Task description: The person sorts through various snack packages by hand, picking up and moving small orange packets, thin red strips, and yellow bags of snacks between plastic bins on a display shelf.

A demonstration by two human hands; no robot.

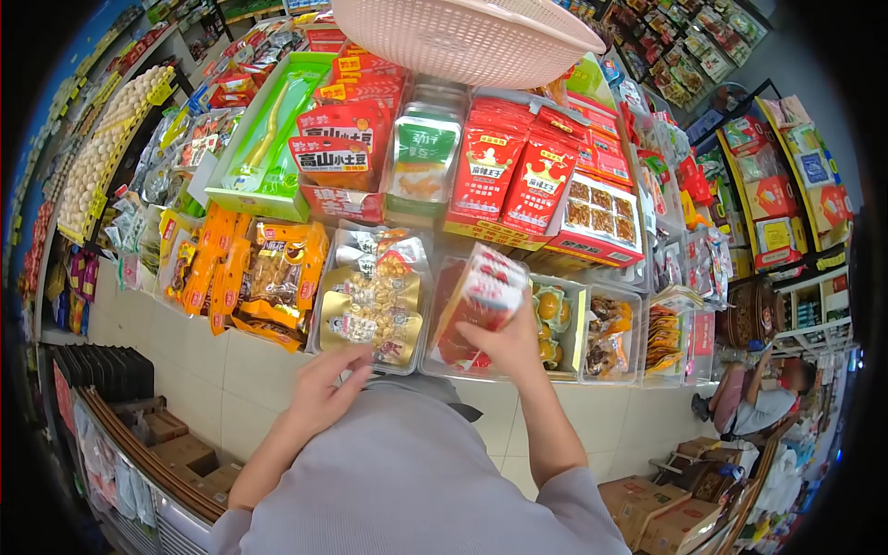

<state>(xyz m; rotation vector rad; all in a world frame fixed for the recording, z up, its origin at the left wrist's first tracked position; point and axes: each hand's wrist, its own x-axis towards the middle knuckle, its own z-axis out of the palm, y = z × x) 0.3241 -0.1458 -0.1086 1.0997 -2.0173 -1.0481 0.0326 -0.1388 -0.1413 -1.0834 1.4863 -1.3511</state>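
My right hand [504, 342] grips a stack of red-and-white snack packets [495, 282], thumb across the near side. The stack is tilted over a clear plastic bin [428, 356], where more red packets [460, 344] lie. My left hand [328, 387] holds nothing; its fingers are loosely bent and apart, near the front edge of the neighbouring bin. That bin contains gold-and-clear snack packs [375, 291]. On the right of my right hand stands a box of round orange-and-green items [552, 319].
A pink basket [472, 37] hangs over the back of the display. Behind the front bins stand red snack pouches [507, 171] and a green box [264, 139]. Orange bags [277, 277] are at left. Cartons [647, 509] sit on the floor, and a person [768, 402] is at far right.
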